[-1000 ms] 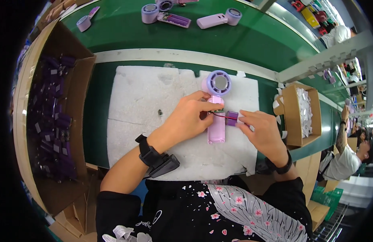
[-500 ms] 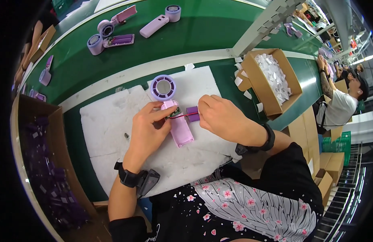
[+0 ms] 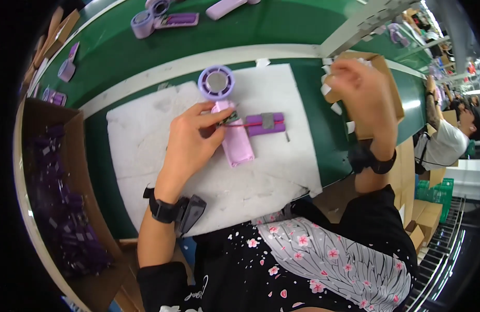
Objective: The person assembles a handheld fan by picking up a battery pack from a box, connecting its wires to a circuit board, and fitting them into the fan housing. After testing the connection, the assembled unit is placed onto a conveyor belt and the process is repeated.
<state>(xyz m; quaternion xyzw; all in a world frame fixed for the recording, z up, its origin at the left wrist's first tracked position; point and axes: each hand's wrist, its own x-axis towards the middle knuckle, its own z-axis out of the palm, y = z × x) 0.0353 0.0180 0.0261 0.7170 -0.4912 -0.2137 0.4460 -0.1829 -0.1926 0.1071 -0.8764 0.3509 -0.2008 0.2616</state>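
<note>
An opened handheld fan lies on a white foam sheet (image 3: 271, 179); its round lilac head (image 3: 216, 82) points away from me and its pink handle shell (image 3: 238, 145) towards me. My left hand (image 3: 190, 138) grips the upper handle between thumb and fingers, by the green circuit board (image 3: 229, 117). Red and dark wires run right from there to a purple battery pack (image 3: 256, 126), which lies on the foam with a grey patch (image 3: 268, 120) across it. My right hand (image 3: 362, 93), smeared by motion, is over the cardboard box (image 3: 394, 96) at the right.
White pieces (image 3: 337, 108) stick to that box's near-left edge. At left a deep carton (image 3: 74, 125) holds many purple parts (image 3: 76, 229). More fans (image 3: 142, 24) lie on the green bench beyond a pale rail (image 3: 193, 61). A metal post (image 3: 349, 31) rises behind the box.
My right hand has left the battery pack and moved right and away to the cardboard box, uncovering the pack. My left hand stays on the fan. The whole view has shifted slightly.
</note>
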